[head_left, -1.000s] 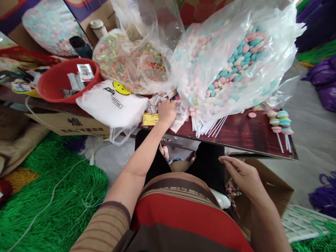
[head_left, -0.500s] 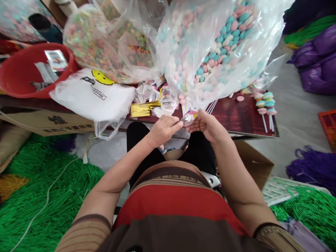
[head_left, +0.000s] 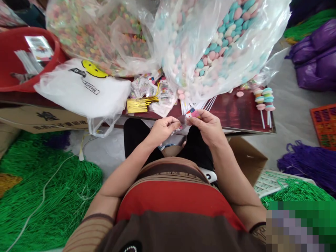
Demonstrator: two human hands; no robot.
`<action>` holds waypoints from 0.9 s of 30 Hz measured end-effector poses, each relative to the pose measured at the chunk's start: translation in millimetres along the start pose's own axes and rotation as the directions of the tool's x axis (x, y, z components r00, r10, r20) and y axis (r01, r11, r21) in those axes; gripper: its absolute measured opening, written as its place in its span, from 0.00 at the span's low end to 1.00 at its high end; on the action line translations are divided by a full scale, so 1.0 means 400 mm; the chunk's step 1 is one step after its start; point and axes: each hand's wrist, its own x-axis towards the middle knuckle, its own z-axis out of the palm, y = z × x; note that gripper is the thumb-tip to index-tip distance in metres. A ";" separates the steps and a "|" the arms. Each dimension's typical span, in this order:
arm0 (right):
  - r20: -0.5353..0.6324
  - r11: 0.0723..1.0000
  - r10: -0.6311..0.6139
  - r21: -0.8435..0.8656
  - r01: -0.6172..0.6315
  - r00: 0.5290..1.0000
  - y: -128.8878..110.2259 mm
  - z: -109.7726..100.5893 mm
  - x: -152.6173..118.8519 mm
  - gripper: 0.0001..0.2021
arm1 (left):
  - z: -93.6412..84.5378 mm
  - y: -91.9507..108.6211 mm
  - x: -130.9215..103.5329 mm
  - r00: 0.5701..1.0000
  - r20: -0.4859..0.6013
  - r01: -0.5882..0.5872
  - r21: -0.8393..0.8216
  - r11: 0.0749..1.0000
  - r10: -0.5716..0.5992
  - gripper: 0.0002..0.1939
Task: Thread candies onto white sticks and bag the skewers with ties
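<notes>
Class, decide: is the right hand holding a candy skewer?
No, the right hand holds a small printed packet, while the candy skewers lie on the table.

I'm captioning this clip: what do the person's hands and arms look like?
The left hand and right hand are bare, ungloved. The left sleeve is short, tan-brown, thinly dark-striped and dark-cuffed; the right sleeve, partly pixelated, is dark-cuffed too.

Glossy dark red table (head_left: 236, 116), grey floor (head_left: 291, 112), pale daylight-like light.
</notes>
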 end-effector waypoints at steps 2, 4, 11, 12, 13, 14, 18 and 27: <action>0.031 0.996 -0.014 -0.084 0.016 0.999 0.000 -0.010 0.000 0.15 | -0.004 0.007 -0.003 0.998 0.000 -0.069 0.172 0.983 0.070 0.13; 0.011 0.978 -0.054 -0.203 0.055 0.998 0.003 -0.015 -0.006 0.17 | -0.006 0.012 -0.005 0.992 0.024 -0.124 0.296 0.947 0.122 0.13; 0.000 0.905 -0.095 -0.416 0.086 0.995 0.022 -0.024 -0.035 0.26 | -0.018 0.018 -0.001 0.986 0.157 -0.120 0.380 0.917 0.064 0.21; 0.037 0.926 -0.058 -0.371 0.068 0.998 0.022 -0.027 -0.035 0.23 | -0.023 0.018 0.000 0.981 0.192 -0.112 0.382 0.917 0.040 0.22; 0.071 0.945 -0.026 -0.323 0.048 0.997 0.023 -0.029 -0.035 0.22 | -0.028 0.017 0.002 0.974 0.227 -0.107 0.384 0.917 0.018 0.22; 0.090 0.960 -0.007 -0.280 0.032 0.996 0.022 -0.031 -0.034 0.21 | -0.034 0.017 0.003 0.966 0.257 -0.104 0.385 0.917 0.002 0.23; 0.019 0.928 -0.087 -0.361 0.088 0.996 0.020 -0.019 -0.031 0.19 | -0.045 0.017 0.004 0.964 0.268 -0.095 0.357 0.929 -0.004 0.25; -0.019 0.664 -0.365 -0.706 0.246 0.931 0.039 0.049 -0.023 0.34 | -0.003 -0.015 -0.001 0.986 0.055 -0.166 0.166 0.972 0.159 0.17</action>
